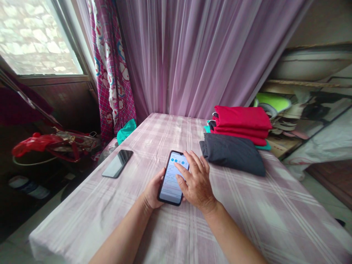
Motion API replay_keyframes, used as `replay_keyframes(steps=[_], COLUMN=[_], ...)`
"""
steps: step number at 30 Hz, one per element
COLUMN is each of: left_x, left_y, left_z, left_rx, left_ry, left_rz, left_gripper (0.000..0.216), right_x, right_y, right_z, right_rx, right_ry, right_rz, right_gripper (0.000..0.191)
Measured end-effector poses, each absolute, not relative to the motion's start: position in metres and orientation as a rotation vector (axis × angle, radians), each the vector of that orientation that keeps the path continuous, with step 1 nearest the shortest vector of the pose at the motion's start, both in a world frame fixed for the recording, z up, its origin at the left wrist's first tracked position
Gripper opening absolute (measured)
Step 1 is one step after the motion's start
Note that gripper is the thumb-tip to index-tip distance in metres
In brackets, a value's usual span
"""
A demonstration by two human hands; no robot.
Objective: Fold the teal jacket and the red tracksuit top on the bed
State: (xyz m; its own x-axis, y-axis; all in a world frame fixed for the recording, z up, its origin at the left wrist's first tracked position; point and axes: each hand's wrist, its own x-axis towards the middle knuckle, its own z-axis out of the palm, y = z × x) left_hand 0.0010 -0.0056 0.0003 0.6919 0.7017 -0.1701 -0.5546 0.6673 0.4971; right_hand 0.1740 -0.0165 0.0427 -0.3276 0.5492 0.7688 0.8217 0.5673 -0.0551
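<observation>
A lit smartphone [170, 179] is held just above the pink checked tablecloth [247, 220] at the table's centre. My left hand [152, 192] grips its left edge from underneath, fingers wrapped round it. Over the phone's right side hovers my right hand [195, 180], fingers apart, with the index finger touching the upper part of the screen. A second phone [117, 163] with a dark screen lies flat on the cloth to the left, apart from both hands.
Folded clothes sit at the back right: a dark grey piece [233, 153] in front, a red stack [242, 124] behind it. Purple curtains [203, 55] hang behind the table. A red bag [55, 145] and a window are at the left; cluttered shelves at the right.
</observation>
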Motion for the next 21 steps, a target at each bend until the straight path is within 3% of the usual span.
replay_keyframes(steps=[16, 21], left_x=[0.003, -0.001], left_y=[-0.007, -0.005], left_z=[0.002, 0.006], left_rx=[0.43, 0.526], left_ry=[0.341, 0.46], left_rz=[0.738, 0.888], left_gripper=[0.062, 0.055], right_x=[0.179, 0.189], right_y=[-0.012, 0.003], right_z=[0.036, 0.042], right_rx=[-1.129, -1.218], right_ry=[-2.037, -1.881], right_rz=[-0.437, -0.468], right_gripper=[0.034, 0.041])
